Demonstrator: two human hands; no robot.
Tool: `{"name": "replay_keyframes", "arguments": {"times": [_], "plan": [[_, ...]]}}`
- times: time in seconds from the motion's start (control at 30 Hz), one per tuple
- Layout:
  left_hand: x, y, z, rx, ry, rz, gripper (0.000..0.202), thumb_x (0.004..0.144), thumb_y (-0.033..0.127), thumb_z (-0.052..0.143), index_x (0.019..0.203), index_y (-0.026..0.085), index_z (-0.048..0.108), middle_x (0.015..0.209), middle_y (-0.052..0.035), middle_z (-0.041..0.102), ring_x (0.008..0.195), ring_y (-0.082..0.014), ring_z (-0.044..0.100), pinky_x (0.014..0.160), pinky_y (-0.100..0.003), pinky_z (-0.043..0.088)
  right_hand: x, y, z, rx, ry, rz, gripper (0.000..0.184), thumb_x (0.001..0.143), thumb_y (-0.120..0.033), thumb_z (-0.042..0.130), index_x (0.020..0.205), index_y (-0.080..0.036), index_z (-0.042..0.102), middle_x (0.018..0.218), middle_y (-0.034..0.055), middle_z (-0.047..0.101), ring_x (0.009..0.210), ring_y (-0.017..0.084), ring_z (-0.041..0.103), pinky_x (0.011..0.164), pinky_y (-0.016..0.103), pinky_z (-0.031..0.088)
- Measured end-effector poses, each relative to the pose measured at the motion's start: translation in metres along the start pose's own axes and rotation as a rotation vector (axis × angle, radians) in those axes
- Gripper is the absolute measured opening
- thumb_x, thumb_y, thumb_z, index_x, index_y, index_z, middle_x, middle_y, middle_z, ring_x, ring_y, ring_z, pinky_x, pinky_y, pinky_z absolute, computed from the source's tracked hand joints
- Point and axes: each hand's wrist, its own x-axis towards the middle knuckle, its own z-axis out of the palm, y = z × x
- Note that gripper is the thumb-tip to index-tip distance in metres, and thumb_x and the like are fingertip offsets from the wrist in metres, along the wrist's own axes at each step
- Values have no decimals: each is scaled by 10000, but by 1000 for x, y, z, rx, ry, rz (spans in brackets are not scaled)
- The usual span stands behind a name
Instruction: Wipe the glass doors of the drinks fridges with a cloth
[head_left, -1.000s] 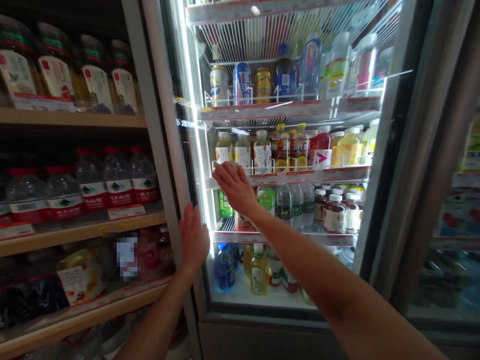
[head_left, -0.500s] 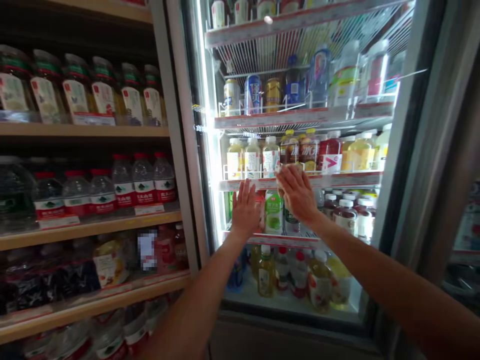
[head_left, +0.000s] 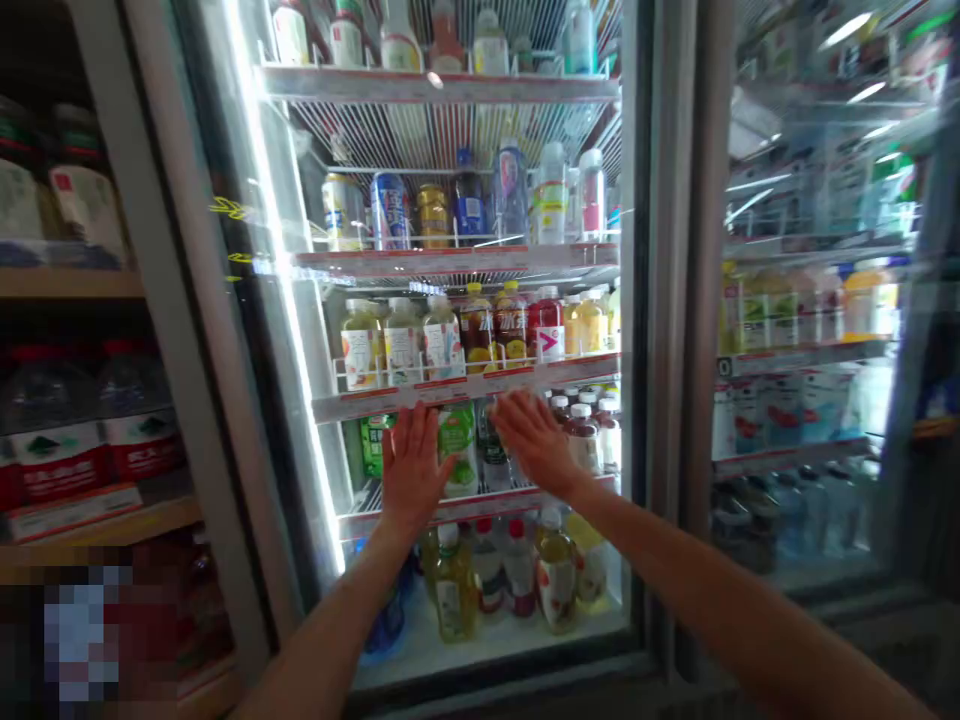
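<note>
Both arms stretch out toward a lit drinks fridge (head_left: 367, 402) with a glass door. My left hand (head_left: 414, 465) is open, fingers extended and thumb apart, in front of a green-labelled bottle (head_left: 459, 440) on the second shelf from the bottom. My right hand (head_left: 536, 440) also has its fingers stretched out and holds nothing. Behind it stand a dark bottle (head_left: 491, 448) and several white-capped dark bottles (head_left: 582, 432). Whether either palm touches the glass I cannot tell. Above the hands is a row with yellow-capped brown bottles (head_left: 511, 320) and a red bottle (head_left: 546, 322).
Wooden shelves (head_left: 71, 282) with red-capped water bottles (head_left: 64, 430) are on the left. A metal door frame (head_left: 671, 330) divides this fridge from another one (head_left: 795, 350) on the right. Juice bottles (head_left: 454, 590) stand on the fridge floor.
The view has swung right, so the fridge and both hands sit further left and the neighbouring fridge shows more. My left thumb now sticks out more from the fingers.
</note>
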Motion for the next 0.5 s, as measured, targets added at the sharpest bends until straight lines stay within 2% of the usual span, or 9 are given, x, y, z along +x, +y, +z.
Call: {"name": "replay_keyframes", "arguments": {"times": [0.07,0.13,0.2,0.3,0.37,0.43,0.5], "plan": [[0,0,1,-22,26,4,645,886,434,405,1433,168,192,1467,-124,275,1394,-227,93,1134,-467,92,-15,-7,3,48,-63,-138,481,871,-148,435,1344,-237,418,1419,26,410,1373,190,235,1116,437,251],[0,-1,1,-45,36,-10,634,888,442,396,1433,186,199,1465,-117,283,1394,-226,99,1133,-468,95,-18,3,1,44,-59,-99,494,872,-145,433,1355,-242,400,1423,25,403,1374,185,234,1119,442,243],[0,-1,1,-61,33,-31,628,888,449,390,1433,201,200,1465,-112,287,1394,-231,109,1130,-479,98,-15,28,-7,-15,23,97,502,878,-143,408,1370,-235,379,1433,43,386,1376,202,226,1116,467,233],[1,0,3,-77,36,-31,625,896,447,370,1439,214,170,1468,-107,283,1393,-233,119,1128,-486,92,-19,72,-20,-129,238,448,526,889,-141,356,1407,-224,313,1448,89,348,1370,244,238,1072,519,284],[2,3,5,-83,61,-22,647,896,464,362,1445,210,134,1471,-116,274,1395,-237,108,1126,-492,83,-27,84,-22,-172,381,618,555,890,-136,327,1434,-210,243,1462,120,309,1365,267,243,1035,548,321],[3,9,8,-87,92,-40,689,889,495,364,1449,194,99,1474,-136,258,1397,-250,91,1121,-511,68,-32,71,-18,-155,409,637,572,886,-131,319,1444,-186,208,1473,133,278,1374,272,214,1039,547,321],[3,14,10,-82,112,-78,721,883,511,369,1450,180,72,1477,-149,243,1397,-264,80,1114,-532,55,-31,38,-7,-94,291,459,558,881,-132,343,1431,-181,258,1465,113,305,1386,254,185,1072,507,304]]}}
